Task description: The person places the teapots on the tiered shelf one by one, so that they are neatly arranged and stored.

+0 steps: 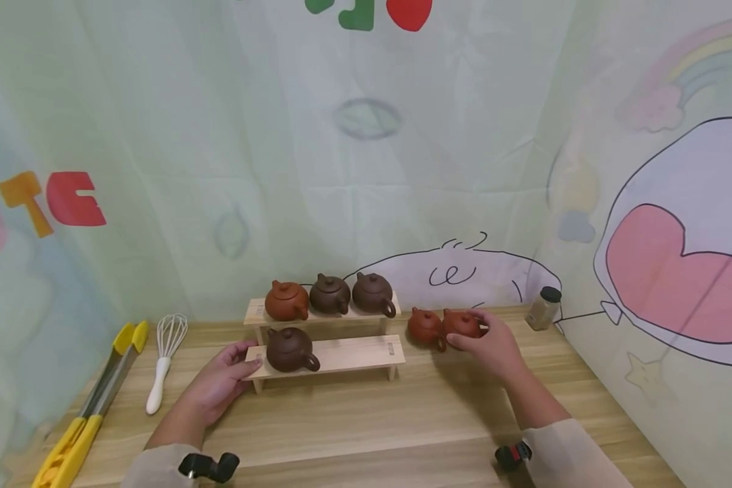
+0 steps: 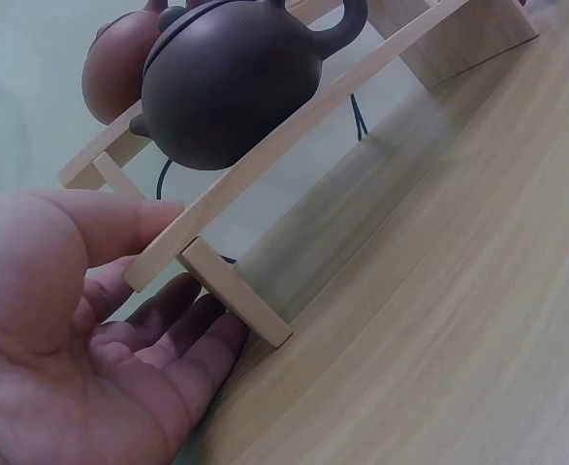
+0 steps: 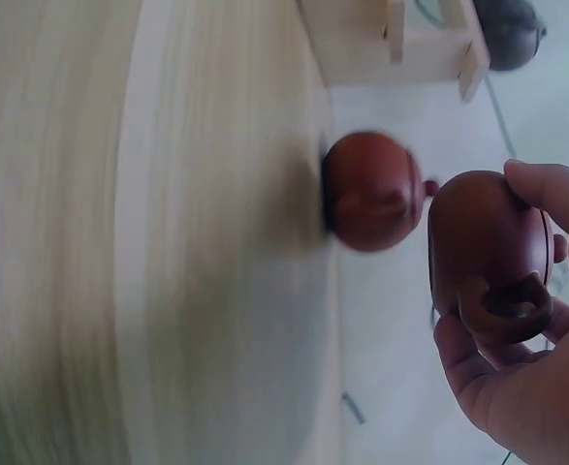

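Observation:
My left hand (image 1: 219,379) holds the left end of the lower tier of a wooden display stand (image 1: 354,354), thumb on top and fingers below beside its leg. A dark brown teapot (image 1: 289,350) sits on that tier, close to the thumb. In my right hand (image 1: 491,346) is a reddish-brown teapot (image 3: 488,237), gripped around its body between thumb and fingers. The right wrist view shows it raised off the table, its handle toward the palm. A second reddish teapot (image 1: 425,327) stands on the table just left of it.
On the upper tier (image 1: 360,317) stand a reddish teapot (image 1: 287,301) and two dark ones. A whisk (image 1: 160,373) and yellow-handled tongs (image 1: 91,407) lie at left. A black-capped jar (image 1: 543,309) stands at back right. Printed curtains wall the table.

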A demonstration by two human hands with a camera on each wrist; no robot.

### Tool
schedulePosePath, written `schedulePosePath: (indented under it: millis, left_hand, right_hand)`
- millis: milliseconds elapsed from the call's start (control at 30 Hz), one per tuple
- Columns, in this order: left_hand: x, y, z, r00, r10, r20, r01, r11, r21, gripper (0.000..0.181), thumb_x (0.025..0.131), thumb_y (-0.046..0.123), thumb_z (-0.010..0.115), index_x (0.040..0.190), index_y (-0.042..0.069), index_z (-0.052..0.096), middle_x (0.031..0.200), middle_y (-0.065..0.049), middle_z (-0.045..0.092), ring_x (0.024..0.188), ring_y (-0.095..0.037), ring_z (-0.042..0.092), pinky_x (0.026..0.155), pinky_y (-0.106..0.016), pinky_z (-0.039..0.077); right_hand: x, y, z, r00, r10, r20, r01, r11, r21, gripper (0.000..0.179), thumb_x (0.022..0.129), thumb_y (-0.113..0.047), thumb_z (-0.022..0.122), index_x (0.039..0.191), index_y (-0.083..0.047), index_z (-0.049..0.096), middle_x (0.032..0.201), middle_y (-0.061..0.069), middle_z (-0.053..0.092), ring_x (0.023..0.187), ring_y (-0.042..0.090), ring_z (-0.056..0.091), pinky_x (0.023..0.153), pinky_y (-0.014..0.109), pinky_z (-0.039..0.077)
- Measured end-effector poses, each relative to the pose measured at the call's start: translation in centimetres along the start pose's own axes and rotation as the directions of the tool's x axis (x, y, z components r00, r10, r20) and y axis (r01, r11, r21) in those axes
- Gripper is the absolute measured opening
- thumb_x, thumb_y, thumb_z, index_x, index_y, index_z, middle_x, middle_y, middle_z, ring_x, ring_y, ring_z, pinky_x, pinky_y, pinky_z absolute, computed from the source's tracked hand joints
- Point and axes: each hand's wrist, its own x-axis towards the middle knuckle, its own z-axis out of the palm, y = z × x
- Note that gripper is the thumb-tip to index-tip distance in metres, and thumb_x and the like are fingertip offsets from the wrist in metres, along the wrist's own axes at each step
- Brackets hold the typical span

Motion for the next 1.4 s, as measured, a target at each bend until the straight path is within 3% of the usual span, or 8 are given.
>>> schedulePosePath:
  millis: [267,433,600,833,1067,1400]
  left_hand:
    - [-0.1,-0.1,0.0,1.0,-0.003,-0.012,0.003,1.0,-0.002,0.071,0.111,0.024,0.058,0.165,-0.002,0.019,0.176,-0.027,0.018,0.121,0.001,0.057,0.097,-0.02,0.054]
    - [-0.1,0.1,0.0,1.0,-0.001,-0.007,0.001,1.0,0.001,0.072,0.111,0.026,0.059,0.165,-0.002,0.02,0.175,-0.026,0.019,0.126,-0.003,0.056,0.099,-0.02,0.053]
    - [-0.1,0.2,0.2,1.0,0.009,-0.003,-0.009,1.0,-0.002,0.071,0.111,0.024,0.059,0.164,-0.003,0.021,0.173,-0.026,0.023,0.121,-0.001,0.058,0.098,-0.02,0.053]
    - [-0.2,0.1,0.3,1.0,0.009,-0.007,-0.009,1.0,-0.018,0.068,0.111,0.021,0.058,0.163,-0.004,0.022,0.171,-0.026,0.027,0.115,0.001,0.06,0.097,-0.02,0.054]
    - [-0.2,0.0,0.0,1.0,0.013,0.001,-0.013,0.999,-0.03,0.069,0.111,0.02,0.057,0.164,-0.004,0.019,0.173,-0.027,0.021,0.115,0.004,0.058,0.096,-0.019,0.053]
    - [-0.1,0.0,0.0,1.0,0.017,0.008,-0.017,1.0,-0.026,0.069,0.112,0.018,0.055,0.164,-0.005,0.017,0.174,-0.027,0.019,0.114,0.005,0.057,0.095,-0.018,0.053]
  right_hand:
    - [-2.1,-2.3,1.7,0.996,-0.067,0.057,0.065,0.997,0.029,0.074,0.086,-0.041,0.09,0.147,-0.014,0.058,0.147,0.013,0.061,0.129,0.035,0.061,0.103,0.048,0.058]
    - [-3.2,-3.4,3.4,0.988,-0.134,0.081,0.128,0.988,0.083,0.073,0.082,-0.034,0.094,0.144,-0.012,0.061,0.143,0.014,0.064,0.123,0.032,0.065,0.095,0.043,0.06]
    - [-4.1,-4.2,5.2,0.979,-0.181,0.097,0.169,0.978,0.124,0.068,0.08,-0.024,0.095,0.139,-0.009,0.064,0.138,0.017,0.067,0.12,0.032,0.068,0.096,0.046,0.061]
    - [-5.0,-5.6,7.4,0.968,-0.21,0.135,0.19,0.971,0.141,0.07,0.079,-0.023,0.096,0.14,-0.009,0.065,0.132,0.012,0.07,0.114,0.026,0.07,0.094,0.045,0.061]
    - [-5.2,-7.0,9.6,0.935,-0.274,0.226,0.253,0.96,0.118,0.07,0.081,-0.028,0.095,0.141,-0.011,0.064,0.131,0.011,0.07,0.114,0.027,0.068,0.095,0.046,0.061]
    - [-4.5,-8.9,12.6,0.901,-0.343,0.266,0.326,0.939,0.104,0.072,0.083,-0.032,0.092,0.144,-0.008,0.062,0.133,0.013,0.07,0.112,0.027,0.07,0.095,0.045,0.06]
